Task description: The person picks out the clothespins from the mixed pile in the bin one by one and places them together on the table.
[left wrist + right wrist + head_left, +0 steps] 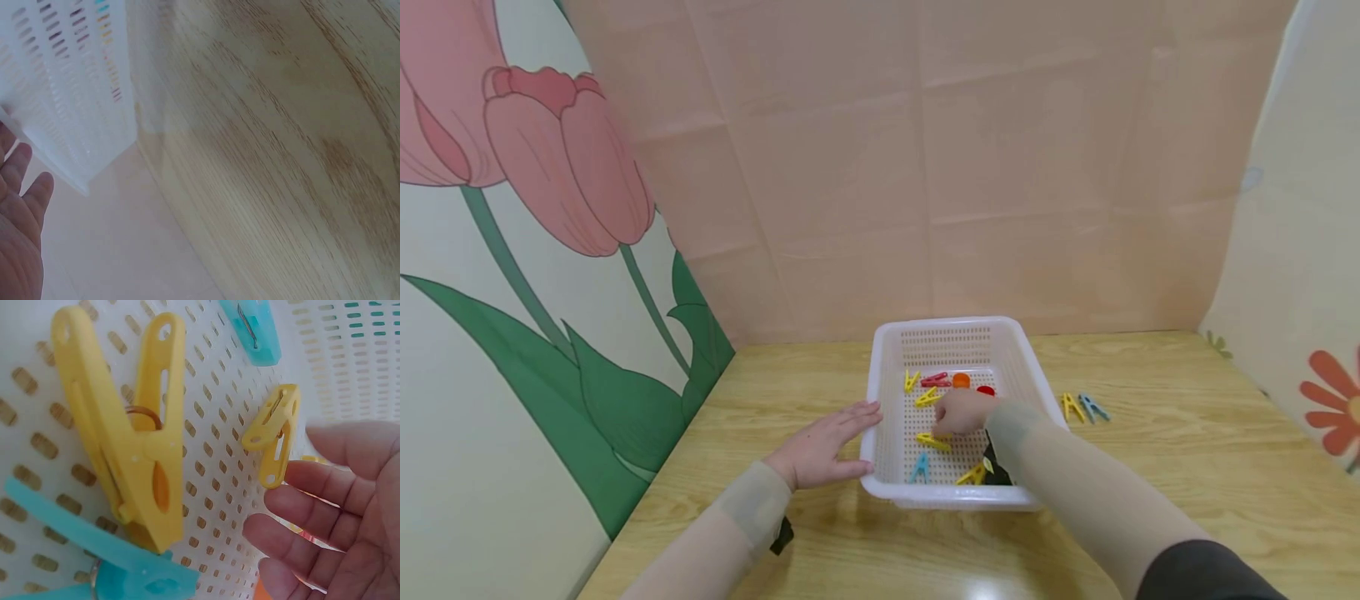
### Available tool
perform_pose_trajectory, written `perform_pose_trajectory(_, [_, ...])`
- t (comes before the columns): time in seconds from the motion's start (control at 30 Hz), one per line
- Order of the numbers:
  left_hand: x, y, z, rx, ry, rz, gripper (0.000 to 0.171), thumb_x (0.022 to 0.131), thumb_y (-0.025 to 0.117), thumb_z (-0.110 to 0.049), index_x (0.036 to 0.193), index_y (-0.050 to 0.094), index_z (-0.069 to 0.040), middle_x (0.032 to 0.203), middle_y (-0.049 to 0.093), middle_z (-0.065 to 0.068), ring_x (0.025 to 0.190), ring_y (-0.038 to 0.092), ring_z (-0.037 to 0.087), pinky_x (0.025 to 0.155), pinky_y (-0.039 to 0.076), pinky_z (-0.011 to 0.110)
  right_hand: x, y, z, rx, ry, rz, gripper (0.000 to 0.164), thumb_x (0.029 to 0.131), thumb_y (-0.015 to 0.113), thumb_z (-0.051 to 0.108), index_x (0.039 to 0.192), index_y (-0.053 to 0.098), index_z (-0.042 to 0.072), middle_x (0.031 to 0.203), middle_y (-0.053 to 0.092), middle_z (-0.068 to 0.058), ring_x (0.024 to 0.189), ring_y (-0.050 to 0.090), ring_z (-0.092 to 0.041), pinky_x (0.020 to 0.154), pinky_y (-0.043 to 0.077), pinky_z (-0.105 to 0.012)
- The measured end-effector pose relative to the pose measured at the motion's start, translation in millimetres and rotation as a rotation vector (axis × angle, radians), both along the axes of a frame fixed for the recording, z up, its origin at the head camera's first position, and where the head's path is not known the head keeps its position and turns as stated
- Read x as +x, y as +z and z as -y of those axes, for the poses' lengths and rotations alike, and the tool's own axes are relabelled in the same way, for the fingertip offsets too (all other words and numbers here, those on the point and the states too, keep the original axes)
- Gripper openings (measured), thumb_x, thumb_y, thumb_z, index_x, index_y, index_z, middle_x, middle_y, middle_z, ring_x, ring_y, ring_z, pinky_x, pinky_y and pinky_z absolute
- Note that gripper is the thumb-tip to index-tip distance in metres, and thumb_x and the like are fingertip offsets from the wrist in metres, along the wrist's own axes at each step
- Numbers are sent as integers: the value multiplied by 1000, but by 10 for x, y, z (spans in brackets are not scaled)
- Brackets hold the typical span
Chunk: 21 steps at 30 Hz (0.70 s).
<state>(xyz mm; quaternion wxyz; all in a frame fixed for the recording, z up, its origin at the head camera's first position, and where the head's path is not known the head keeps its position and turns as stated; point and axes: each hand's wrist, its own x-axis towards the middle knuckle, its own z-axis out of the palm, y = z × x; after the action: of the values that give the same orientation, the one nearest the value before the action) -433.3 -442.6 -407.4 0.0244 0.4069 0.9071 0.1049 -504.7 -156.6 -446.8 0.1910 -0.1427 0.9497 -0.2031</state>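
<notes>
A white plastic basket [951, 493] with perforated walls stands on the wooden table. My left hand [823, 447] rests against its left rim with fingers extended; the left wrist view shows those fingers [39, 194] at the basket's edge. Inside the basket, my right hand [966, 412] reaches down with nothing held. In the right wrist view its loosely bent fingers [300, 503] are right at a yellow clothespin [275, 434]. A larger-looking yellow clothespin [125, 437] and blue clothespins [144, 578] lie closer to that camera.
Further back in the basket are a red clothespin [936, 380], more yellow ones [912, 382], an orange round piece [961, 380] and a red one [986, 390]. Outside, right of the basket, lie a yellow clothespin [1072, 407] and a blue one [1093, 407]. A covered wall [925, 208] stands behind the table.
</notes>
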Motion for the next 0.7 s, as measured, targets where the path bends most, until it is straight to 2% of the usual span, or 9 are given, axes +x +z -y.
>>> perform_pose_trajectory(0.1, [-3, -3, 0, 2, 2, 4, 73, 92, 56, -52, 152, 30, -18, 159, 18, -6, 145, 18, 13, 114, 24, 42, -2, -1, -3, -1, 6, 15, 33, 71, 80, 50, 84, 66, 23, 84, 64, 4, 83, 56, -18, 80, 47, -39])
perform_pose_trajectory(0.2, [-5, -4, 0, 1, 3, 4, 74, 92, 56, -52, 152, 30, -18, 159, 18, -6, 145, 18, 13, 114, 24, 42, 4, -9, -7, 13, 10, 16, 41, 65, 84, 51, 86, 63, 23, 86, 63, 4, 84, 55, -18, 79, 44, -37])
perform_pose_trajectory(0.47, [-6, 0, 5, -4, 2, -5, 74, 92, 55, -53, 152, 31, -18, 159, 18, -6, 145, 18, 13, 115, 24, 41, 55, 10, 1, 40, 23, 1, 36, 68, 85, 41, 89, 61, 24, 86, 62, 5, 84, 55, -17, 83, 46, -38])
perform_pose_trajectory(0.7, [-6, -5, 9, 1, 5, -4, 73, 91, 56, -52, 152, 31, -18, 159, 18, -7, 145, 18, 13, 114, 24, 41, 30, 4, 33, 79, -8, 14, 36, 65, 88, 37, 88, 64, 25, 88, 63, 5, 86, 55, -18, 87, 47, -42])
